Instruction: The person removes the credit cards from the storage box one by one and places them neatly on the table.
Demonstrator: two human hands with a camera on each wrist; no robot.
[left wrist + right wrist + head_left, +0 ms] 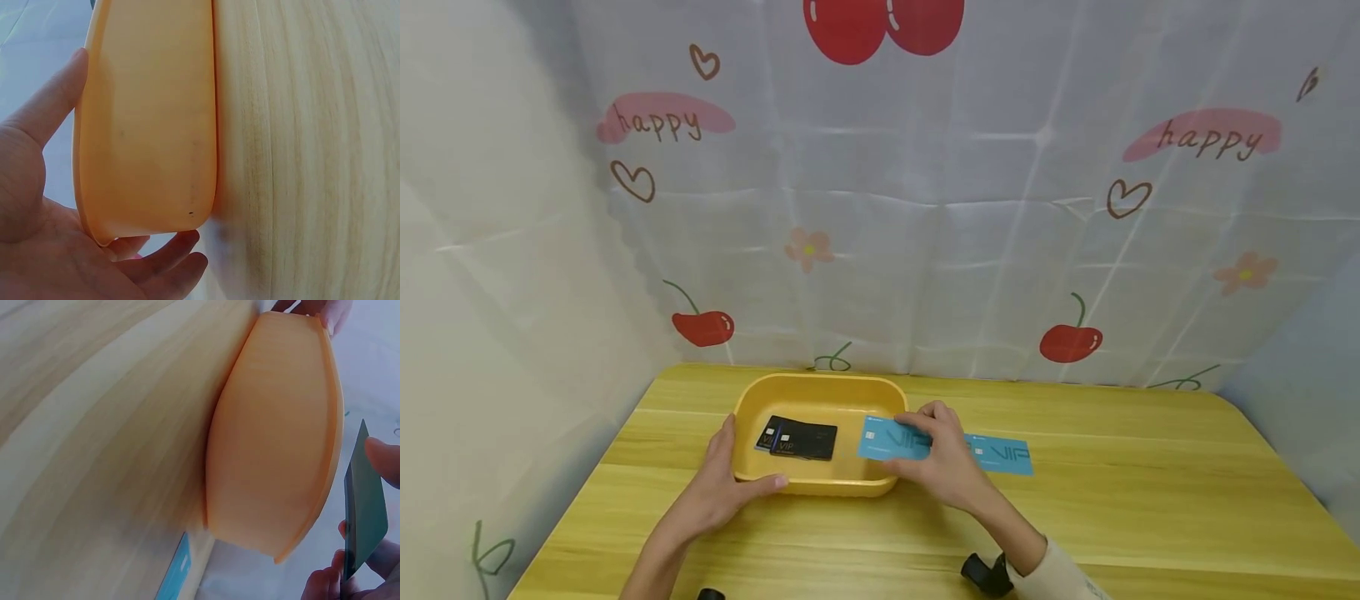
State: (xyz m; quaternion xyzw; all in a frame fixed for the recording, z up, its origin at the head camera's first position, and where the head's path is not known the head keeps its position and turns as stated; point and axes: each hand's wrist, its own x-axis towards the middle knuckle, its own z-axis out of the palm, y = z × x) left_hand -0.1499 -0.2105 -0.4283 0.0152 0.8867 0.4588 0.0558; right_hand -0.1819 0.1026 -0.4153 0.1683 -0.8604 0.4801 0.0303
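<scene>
Wooden table (1150, 500) before a cherry-print curtain (970, 208). Blue VIP card (891, 439) pinched in right hand (943, 462), held over right rim of yellow tray (820, 396). Black cards (796, 437) lying inside. Left hand (730, 487) gripping tray's near-left corner. Second blue card (1003, 454) flat on table, just right.

The yellow tray (820, 392), with black cards (796, 437) inside, is blocking the worktop's (1150, 500) left; a blue card (1003, 455) is lying beside it.
</scene>
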